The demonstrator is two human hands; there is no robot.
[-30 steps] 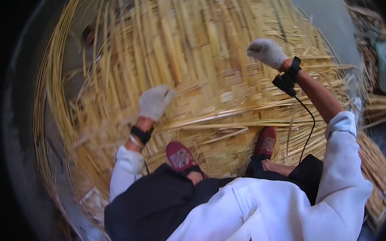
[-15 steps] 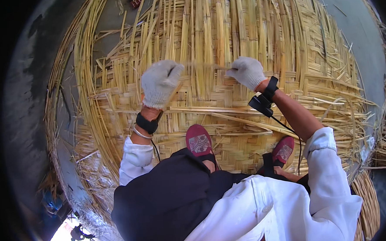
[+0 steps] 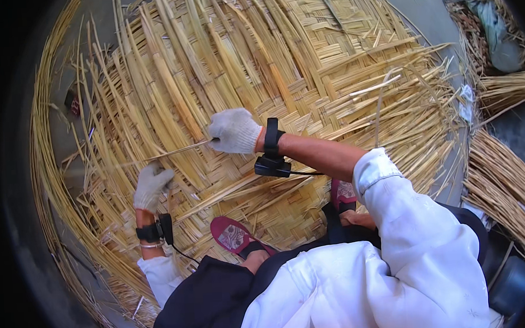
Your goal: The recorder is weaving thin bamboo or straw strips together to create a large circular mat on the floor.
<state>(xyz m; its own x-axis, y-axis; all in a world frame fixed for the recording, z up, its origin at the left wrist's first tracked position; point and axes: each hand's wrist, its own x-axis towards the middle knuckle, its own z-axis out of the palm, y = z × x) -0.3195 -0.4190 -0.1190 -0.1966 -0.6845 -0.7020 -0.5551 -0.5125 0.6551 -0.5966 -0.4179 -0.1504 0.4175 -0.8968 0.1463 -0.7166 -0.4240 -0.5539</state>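
In a white knitted glove, my right hand (image 3: pixel 235 131) is closed on a thin reed strip (image 3: pixel 181 149) above the middle of the woven mat (image 3: pixel 264 190). The strip runs out to the left, where its far part is blurred. My left hand (image 3: pixel 152 186), also gloved, is lower and to the left, just below the strip. Its thumb and fingers look apart, and nothing shows held between them. Below both hands lies the mat, made of flat yellow split reeds, with long unwoven reeds (image 3: pixel 178 88) reaching away from me.
My feet, in dark red shoes (image 3: pixel 233 234), stand on the mat. Long loose reeds (image 3: pixel 41 140) curve along the left side. Loose strips (image 3: pixel 384 116) cover the mat's right part. Tied reed bundles (image 3: pixel 504 181) lie at the right, with a dark container (image 3: pixel 514 284) near them.
My view has swung to the right. Before, both hands were closed side by side with a strip between them; now my left hand has loosened and is lower, while my right hand still holds a strip.
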